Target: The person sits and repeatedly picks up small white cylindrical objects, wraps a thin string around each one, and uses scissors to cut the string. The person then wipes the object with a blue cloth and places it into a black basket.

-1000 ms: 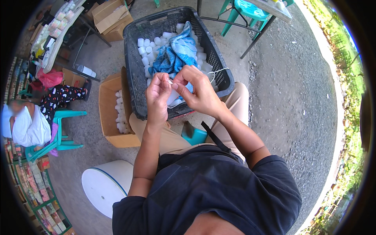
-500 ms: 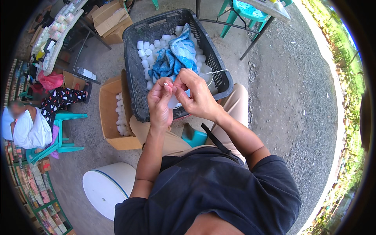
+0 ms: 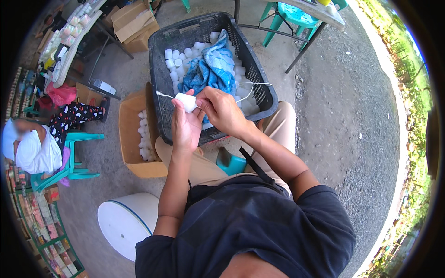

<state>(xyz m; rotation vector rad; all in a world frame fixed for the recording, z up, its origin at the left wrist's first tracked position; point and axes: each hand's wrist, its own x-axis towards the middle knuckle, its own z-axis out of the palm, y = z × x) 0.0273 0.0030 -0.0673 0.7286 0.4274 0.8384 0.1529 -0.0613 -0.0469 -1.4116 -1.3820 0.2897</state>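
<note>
My left hand (image 3: 186, 129) is closed round a short white candle (image 3: 186, 102) and holds it over the near part of a black plastic crate (image 3: 156, 92). From the candle's left end sticks out a thin white wick (image 3: 163, 95). At the other end, my right hand (image 3: 226, 113) pinches the wick close against the candle. Many similar white candles (image 3: 178, 62) fill the crate, partly covered by a crumpled blue towel (image 3: 204, 74). A loose white cord (image 3: 254, 84) loops by the crate's right rim.
Left of the crate stands an open cardboard box (image 3: 132, 116) with more candles. A white round container (image 3: 125, 222) is near my left arm. A person sits on a green chair (image 3: 79, 136) at far left. Tables (image 3: 315, 14) stand beyond the crate.
My fingers have moved apart from their close pinch on a small white tip. The candle, mostly hidden before, now shows in my left hand with its wick pointing left.
</note>
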